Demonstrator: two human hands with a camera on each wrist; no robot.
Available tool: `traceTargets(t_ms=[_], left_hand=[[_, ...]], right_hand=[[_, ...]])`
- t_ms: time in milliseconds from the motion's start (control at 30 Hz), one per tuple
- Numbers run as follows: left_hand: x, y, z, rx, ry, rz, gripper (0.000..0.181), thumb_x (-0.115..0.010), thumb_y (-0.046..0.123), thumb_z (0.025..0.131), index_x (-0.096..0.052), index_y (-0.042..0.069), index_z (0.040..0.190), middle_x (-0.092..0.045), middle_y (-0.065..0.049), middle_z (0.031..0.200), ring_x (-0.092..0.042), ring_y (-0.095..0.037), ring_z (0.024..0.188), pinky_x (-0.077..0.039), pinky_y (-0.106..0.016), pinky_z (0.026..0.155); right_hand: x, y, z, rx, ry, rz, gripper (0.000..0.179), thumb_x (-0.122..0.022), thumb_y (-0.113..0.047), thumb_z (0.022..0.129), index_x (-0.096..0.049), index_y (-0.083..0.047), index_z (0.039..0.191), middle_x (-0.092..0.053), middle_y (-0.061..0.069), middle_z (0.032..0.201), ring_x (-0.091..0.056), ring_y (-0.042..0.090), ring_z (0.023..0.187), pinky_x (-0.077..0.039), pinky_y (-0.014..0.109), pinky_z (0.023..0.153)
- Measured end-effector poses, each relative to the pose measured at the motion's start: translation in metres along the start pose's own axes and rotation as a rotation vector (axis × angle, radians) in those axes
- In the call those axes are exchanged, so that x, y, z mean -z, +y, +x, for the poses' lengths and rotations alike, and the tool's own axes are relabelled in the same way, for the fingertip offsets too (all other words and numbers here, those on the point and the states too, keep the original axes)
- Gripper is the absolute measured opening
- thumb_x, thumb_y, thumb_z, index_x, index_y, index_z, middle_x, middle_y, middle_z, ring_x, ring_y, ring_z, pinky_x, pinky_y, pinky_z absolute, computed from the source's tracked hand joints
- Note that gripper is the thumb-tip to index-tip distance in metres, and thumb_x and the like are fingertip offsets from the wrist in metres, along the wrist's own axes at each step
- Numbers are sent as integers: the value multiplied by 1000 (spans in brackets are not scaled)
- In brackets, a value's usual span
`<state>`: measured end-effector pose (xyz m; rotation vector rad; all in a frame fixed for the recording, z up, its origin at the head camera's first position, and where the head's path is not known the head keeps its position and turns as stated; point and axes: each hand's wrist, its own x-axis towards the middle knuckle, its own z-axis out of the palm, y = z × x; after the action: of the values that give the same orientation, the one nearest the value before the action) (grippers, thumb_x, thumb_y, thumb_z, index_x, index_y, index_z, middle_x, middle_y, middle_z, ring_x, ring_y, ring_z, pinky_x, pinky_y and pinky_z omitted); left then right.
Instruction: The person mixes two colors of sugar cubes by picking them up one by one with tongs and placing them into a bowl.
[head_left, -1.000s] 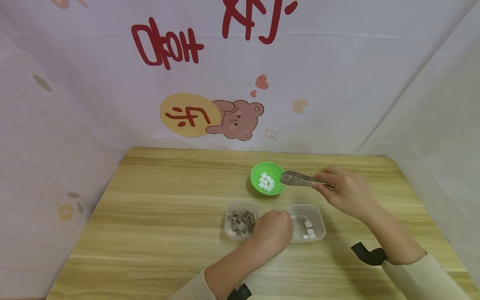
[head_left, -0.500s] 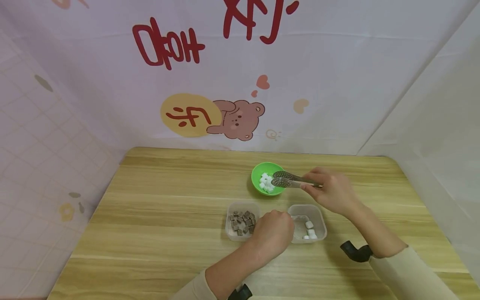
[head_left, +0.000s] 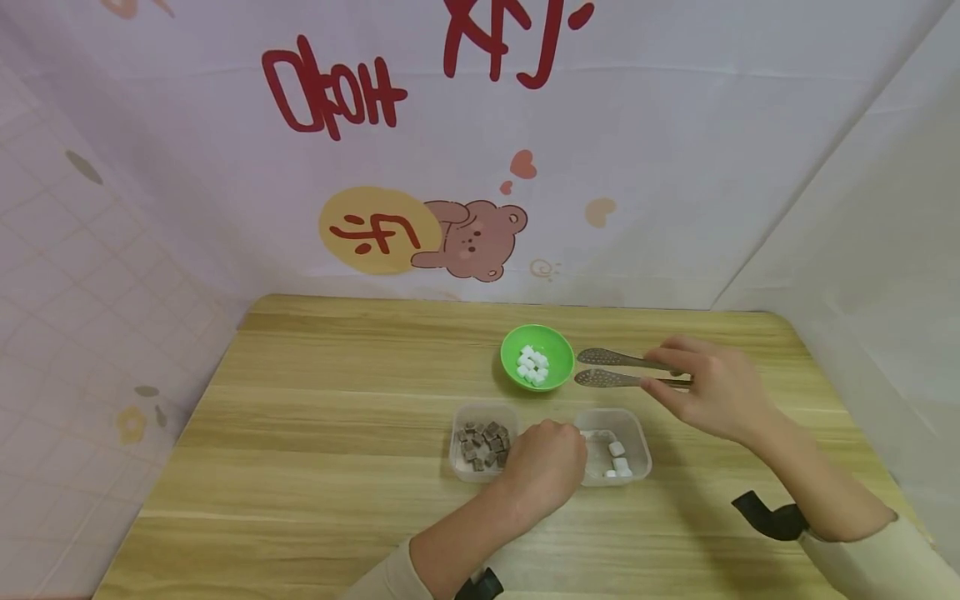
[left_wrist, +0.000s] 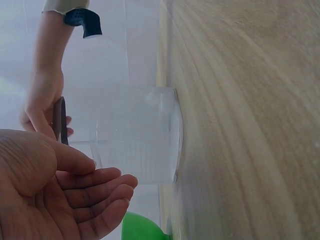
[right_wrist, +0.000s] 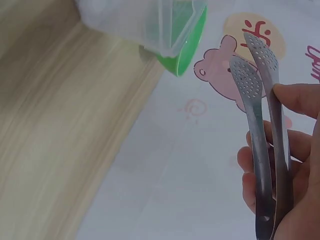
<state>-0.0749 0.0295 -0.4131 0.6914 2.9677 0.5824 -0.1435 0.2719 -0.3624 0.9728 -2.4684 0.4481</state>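
Observation:
In the head view my right hand (head_left: 712, 387) holds metal tongs (head_left: 609, 379) by their arms, just right of the green bowl (head_left: 558, 379). Their perforated tips are spread apart, with nothing between them. White cubes (head_left: 531, 367) lie in the bowl. My left hand (head_left: 546, 467) is at the near left side of a clear plastic container (head_left: 637, 433) holding several white cubes (head_left: 618, 462). The left wrist view has its thumb and index finger (left_wrist: 77, 161) pinching that container's rim. The right wrist view shows the thumb and fingers around the tongs (right_wrist: 265, 135).
A second clear container (head_left: 459, 450) with brown cubes (head_left: 491, 442) stands left of my left hand, partly covered by it. Both containers are in front of the bowl on a wooden table (head_left: 300, 433). A printed white cloth (head_left: 660, 167) hangs behind the table.
The tongs went left over the green bowl half a second ago and are now back to its right, their tips spread wider. My left hand stays at the container.

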Motion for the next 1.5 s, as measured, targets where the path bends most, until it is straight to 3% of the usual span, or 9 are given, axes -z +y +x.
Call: traceTargets(t_ms=[133, 267, 567, 933, 1233, 1500], left_hand=[[-1, 0, 0, -6, 2, 13, 40, -69, 8, 94, -55, 16, 57, -49, 3, 55, -44, -5, 47, -36, -25, 33], [-2, -1, 0, -13, 4, 14, 41, -69, 7, 93, -54, 16, 56, -50, 3, 54, -44, -6, 47, -36, -26, 33], [-2, -1, 0, -15, 22, 5, 41, -68, 7, 94, -54, 16, 56, -50, 3, 54, -44, -6, 46, -36, -25, 32], [-2, -1, 0, -22, 31, 4, 43, -68, 5, 92, -51, 16, 55, -49, 3, 54, -43, -7, 46, -36, -25, 33], [-1, -1, -1, -15, 49, -4, 41, -67, 6, 94, -53, 15, 56, -50, 3, 54, -44, -6, 46, -36, -25, 33], [-3, -1, -2, -21, 54, 22, 41, -69, 6, 92, -52, 16, 55, -51, 3, 55, -47, -8, 47, -38, -27, 34]], right_hand=[[10, 0, -4, 40, -4, -21, 27, -81, -26, 77, -80, -10, 99, -73, -1, 93, -56, 1, 55, -44, 26, 47], [18, 0, -7, 76, -18, -45, 27, -78, -33, 80, -80, -12, 97, -73, -3, 92, -57, 2, 55, -43, 24, 46], [29, -8, -9, 154, -128, -67, 26, -85, -25, 64, -78, -18, 89, -66, -14, 86, -51, -3, 60, -38, 19, 47], [23, -17, -8, 244, -263, -154, 27, -88, -25, 62, -75, -17, 85, -64, -11, 84, -49, 0, 60, -36, 21, 44], [19, -24, 0, 295, -407, -223, 22, -84, -20, 64, -67, -13, 75, -44, -12, 72, -37, 5, 58, -36, 24, 47], [10, -32, 6, 355, -470, -254, 30, -77, -14, 63, -47, -19, 62, -33, -9, 66, -28, 9, 55, -27, 24, 46]])
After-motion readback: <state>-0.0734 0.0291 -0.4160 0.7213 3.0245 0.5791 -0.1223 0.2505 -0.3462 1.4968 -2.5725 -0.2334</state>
